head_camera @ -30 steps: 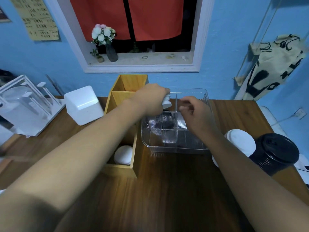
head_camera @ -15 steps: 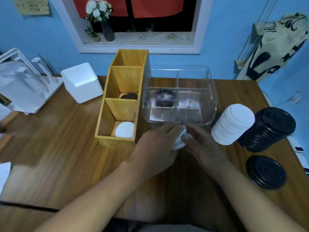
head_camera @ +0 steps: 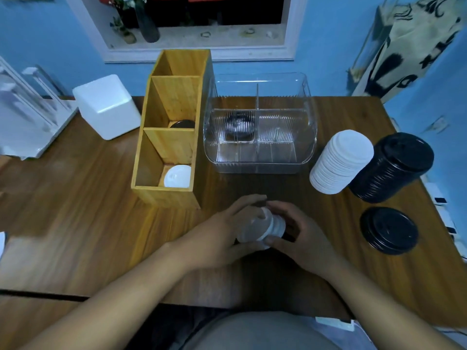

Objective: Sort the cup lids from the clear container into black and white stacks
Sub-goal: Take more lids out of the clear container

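My left hand [head_camera: 222, 233] and my right hand [head_camera: 300, 238] together grip a small bunch of lids [head_camera: 262, 227] above the near middle of the wooden table [head_camera: 75, 223]; white lids show, with something dark at the right end. Behind them stands the clear container [head_camera: 260, 157], with black lids [head_camera: 238, 126] in its back left section. To the right stand a tall white lid stack [head_camera: 341, 165], a tall black lid stack [head_camera: 394, 168] and a low black lid pile [head_camera: 389, 229].
A wooden three-compartment box [head_camera: 166, 152] stands left of the clear container, with a white lid [head_camera: 177, 176] in its near section and a black lid [head_camera: 182, 124] in the middle one. A white block [head_camera: 106, 107] and a clear rack [head_camera: 22, 114] sit far left.
Both hands drew back from inside the clear container to the near table, bringing the white lids along. The camera tilted downward, revealing the stacks at the right.
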### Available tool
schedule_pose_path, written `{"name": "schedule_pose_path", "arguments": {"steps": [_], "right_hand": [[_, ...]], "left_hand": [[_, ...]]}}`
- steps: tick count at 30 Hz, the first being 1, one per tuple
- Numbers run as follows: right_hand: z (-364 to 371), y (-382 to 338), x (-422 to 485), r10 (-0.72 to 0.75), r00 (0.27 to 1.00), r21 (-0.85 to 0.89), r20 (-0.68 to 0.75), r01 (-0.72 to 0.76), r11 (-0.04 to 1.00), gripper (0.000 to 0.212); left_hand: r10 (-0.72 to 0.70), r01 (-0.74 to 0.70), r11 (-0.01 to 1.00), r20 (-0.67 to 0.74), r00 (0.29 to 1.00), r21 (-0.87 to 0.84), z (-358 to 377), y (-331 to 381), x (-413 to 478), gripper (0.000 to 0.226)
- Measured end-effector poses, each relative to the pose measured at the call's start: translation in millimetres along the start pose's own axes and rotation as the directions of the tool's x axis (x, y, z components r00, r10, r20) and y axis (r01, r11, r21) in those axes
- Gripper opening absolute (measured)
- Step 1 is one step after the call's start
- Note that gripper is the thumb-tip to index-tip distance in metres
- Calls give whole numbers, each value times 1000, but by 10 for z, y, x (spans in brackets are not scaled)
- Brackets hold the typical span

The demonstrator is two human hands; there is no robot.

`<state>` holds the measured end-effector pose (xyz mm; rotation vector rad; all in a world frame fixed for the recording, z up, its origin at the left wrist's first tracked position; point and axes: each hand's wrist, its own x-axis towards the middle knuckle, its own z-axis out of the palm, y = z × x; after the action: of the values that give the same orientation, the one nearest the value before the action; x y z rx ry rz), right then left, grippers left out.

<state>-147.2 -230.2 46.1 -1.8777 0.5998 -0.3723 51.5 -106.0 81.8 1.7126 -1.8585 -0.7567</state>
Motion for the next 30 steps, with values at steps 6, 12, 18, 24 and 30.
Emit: {"name": "schedule_pose_path", "arguments": {"steps": [6,12,18,24,30], "right_hand": [[-100,97,-58,-39,998,-281,45,50,958,74],[-83,248,-109,-45,996,-414,80,74,907,79],[-79,273,-77,-86,988,-522,131,143,841,78],[-172,30,149,-142,970,-583,197,233,778,59],[-334,-628,927,-307,951,-638,45,264,724,38]], "left_hand": [[64,-53,994,-117,991,96,-6,-112,-10,76],[-41,30,999,-328,944,-39,199,-232,-117,71],[-105,123,992,-326,939,35,259,-335,-271,74],[-102,170,940,-234,967,294,133,-274,-224,85],[87,145,812,-364,927,566,-567,70,219,60]]}}
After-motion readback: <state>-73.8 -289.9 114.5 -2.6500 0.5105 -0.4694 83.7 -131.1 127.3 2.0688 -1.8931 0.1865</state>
